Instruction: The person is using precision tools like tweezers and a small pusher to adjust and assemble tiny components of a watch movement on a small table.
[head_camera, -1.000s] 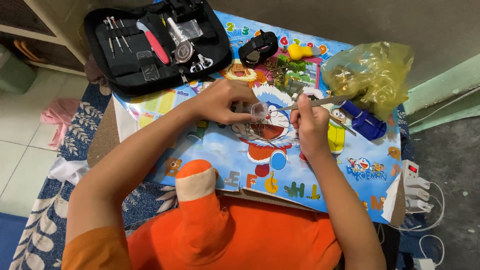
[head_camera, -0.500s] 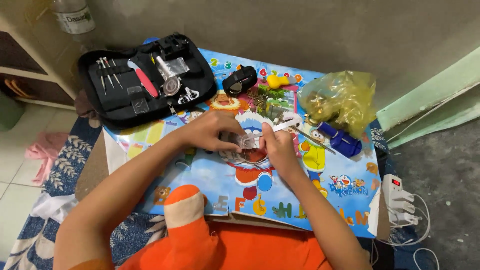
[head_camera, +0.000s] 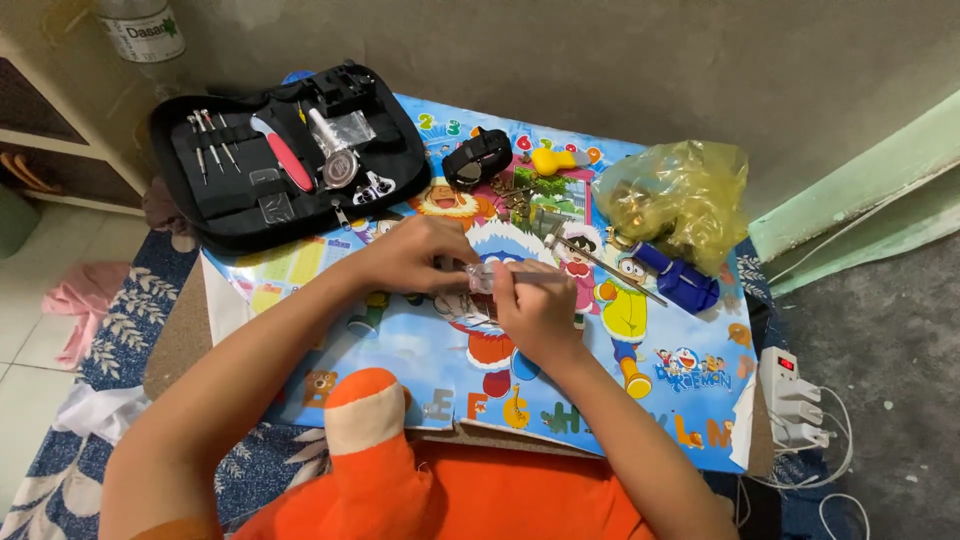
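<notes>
Tool case (head_camera: 285, 160) far left and yellow bag (head_camera: 675, 195) far right flank my left hand (head_camera: 415, 255) and right hand (head_camera: 535, 310), both pinching a small clear piece (head_camera: 482, 277) over the cartoon mat (head_camera: 640, 400).

the cartoon table cover (head_camera: 640, 400) looks like glossy printed plastic. the black tool case (head_camera: 215, 200) is matt cloth, holding thin metal screwdrivers (head_camera: 207, 140). the yellow bag (head_camera: 680, 195) is thin, crinkled, shiny plastic. the small clear piece (head_camera: 480, 278) pinched by the left hand (head_camera: 410, 255) and right hand (head_camera: 535, 315) looks like smooth plastic.
</notes>
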